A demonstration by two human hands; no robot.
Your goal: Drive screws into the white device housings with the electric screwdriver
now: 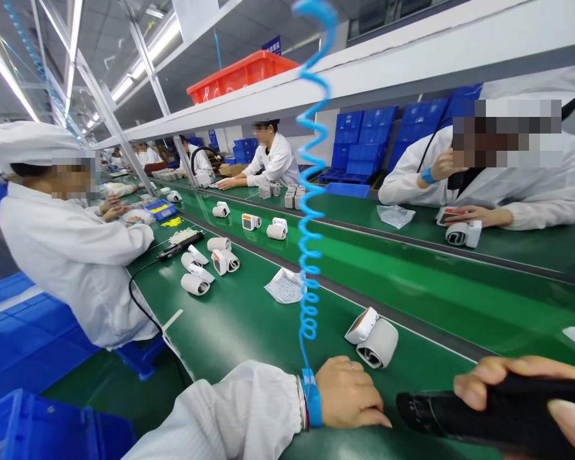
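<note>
Right hand (524,367) has a firm wrap on a black handheld tool (512,415), fingers over the top, thumb on the near side; blunt end points left across the bench (249,326). Left hand (347,393) is palm-down at the bench just left of that end, fingers loosely curled; can't tell if anything is pinched underneath, the fingertips are hidden. Left wrist wears a blue strap (312,399) on a coiled blue cord (311,255). Nearest cuffed unit (378,345), white-and-orange body with a rolled grey cuff, lies tilted on the near bench just beyond the left hand, by the belt (441,287) edge; neither hand visibly touches it. Clear packet of small silvery parts (287,286) sits farther left, other cuffed units (226,260) beyond it. Step in hand, my read: tool handling, with no unit visibly engaged. Next move, if tool is to meet unit: left hand would need to steady the body, loose cuff kept aside, tool end turned to it. Cord drops straight to the left wrist, so snag risk when reaching. Tool's working tip can't be made out.
</note>
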